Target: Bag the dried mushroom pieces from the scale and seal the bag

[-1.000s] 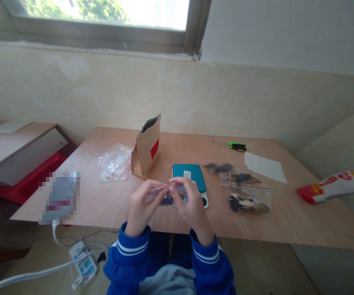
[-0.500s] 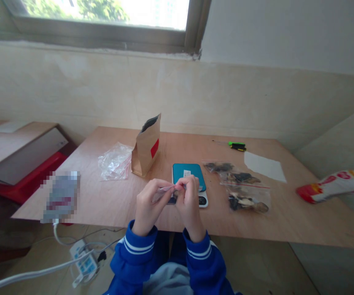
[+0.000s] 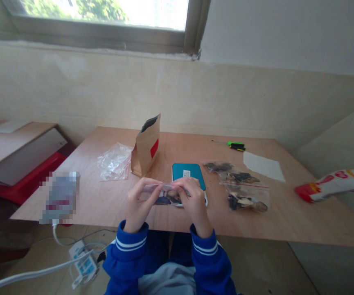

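Note:
Between my two hands a clear zip bag (image 3: 166,196) with dark and brown dried pieces in it is held up by its top edge. My left hand (image 3: 140,201) pinches the left part of that edge between thumb and fingers. At the right part, my right hand (image 3: 193,199) pinches the edge the same way. Just behind the bag lies a kitchen scale with a teal top (image 3: 188,173), partly covered by my right hand. Right of it, filled zip bags of dried pieces (image 3: 247,198) lie flat on the wooden table (image 3: 177,223).
An open brown paper pouch (image 3: 146,147) stands beside a heap of empty clear bags (image 3: 114,161). Farther right are a green-and-black screwdriver (image 3: 236,145), a white paper sheet (image 3: 264,165) and a red-and-white packet (image 3: 333,186). A power strip (image 3: 84,262) with cables lies below the left edge.
My hands have moved apart along the bag's top edge, the left one leftward and the right one slightly rightward. More of the bag and its contents now shows between them.

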`<control>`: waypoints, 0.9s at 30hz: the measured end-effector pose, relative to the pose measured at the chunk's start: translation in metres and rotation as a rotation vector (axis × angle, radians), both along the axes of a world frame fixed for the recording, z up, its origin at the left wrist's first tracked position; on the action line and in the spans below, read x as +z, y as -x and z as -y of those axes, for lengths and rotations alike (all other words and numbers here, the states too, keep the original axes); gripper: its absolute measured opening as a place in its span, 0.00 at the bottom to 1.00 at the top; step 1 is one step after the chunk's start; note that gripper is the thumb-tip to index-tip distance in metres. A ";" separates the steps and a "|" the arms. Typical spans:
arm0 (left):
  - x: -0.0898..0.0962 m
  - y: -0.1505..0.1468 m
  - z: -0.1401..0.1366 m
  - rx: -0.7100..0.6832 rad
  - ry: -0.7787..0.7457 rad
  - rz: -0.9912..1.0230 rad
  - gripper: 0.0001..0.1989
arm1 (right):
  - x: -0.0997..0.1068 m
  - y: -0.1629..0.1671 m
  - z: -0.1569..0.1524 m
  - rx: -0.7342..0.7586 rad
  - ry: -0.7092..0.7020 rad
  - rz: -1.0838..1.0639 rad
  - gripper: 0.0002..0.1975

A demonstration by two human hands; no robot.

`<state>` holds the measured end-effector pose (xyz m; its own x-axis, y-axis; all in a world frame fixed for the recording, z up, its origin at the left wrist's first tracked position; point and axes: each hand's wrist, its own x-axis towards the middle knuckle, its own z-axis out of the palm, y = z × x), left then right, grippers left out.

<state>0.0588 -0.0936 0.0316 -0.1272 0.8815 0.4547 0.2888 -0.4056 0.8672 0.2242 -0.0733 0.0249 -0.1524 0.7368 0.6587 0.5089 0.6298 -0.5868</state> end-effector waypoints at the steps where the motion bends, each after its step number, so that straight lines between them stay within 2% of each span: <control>1: 0.000 0.000 0.000 -0.021 0.016 0.011 0.04 | -0.002 0.002 0.000 -0.020 0.000 -0.013 0.13; 5: 0.000 -0.002 -0.001 -0.125 0.087 0.047 0.08 | -0.008 0.011 0.000 -0.146 -0.038 -0.007 0.15; 7: -0.001 -0.004 -0.001 -0.134 0.101 0.035 0.09 | -0.009 0.014 0.000 -0.165 -0.057 0.013 0.16; 13: -0.002 -0.005 -0.002 -0.028 0.120 0.044 0.07 | 0.003 0.005 0.004 -0.034 -0.067 0.062 0.13; 16: -0.001 0.000 -0.001 0.005 0.175 0.146 0.09 | 0.005 -0.006 0.003 -0.045 0.010 -0.006 0.15; 18: -0.002 0.003 -0.002 0.050 0.193 0.238 0.11 | 0.002 -0.013 0.002 -0.084 0.106 -0.128 0.17; 20: -0.003 0.005 -0.003 0.080 0.188 0.304 0.11 | -0.001 -0.017 0.000 -0.046 0.213 -0.284 0.20; 24: -0.002 0.003 -0.004 0.085 0.175 0.368 0.12 | -0.002 -0.017 0.000 0.120 0.350 -0.459 0.11; 27: -0.001 0.001 -0.005 0.080 0.187 0.396 0.13 | 0.000 -0.013 0.002 0.109 0.370 -0.503 0.12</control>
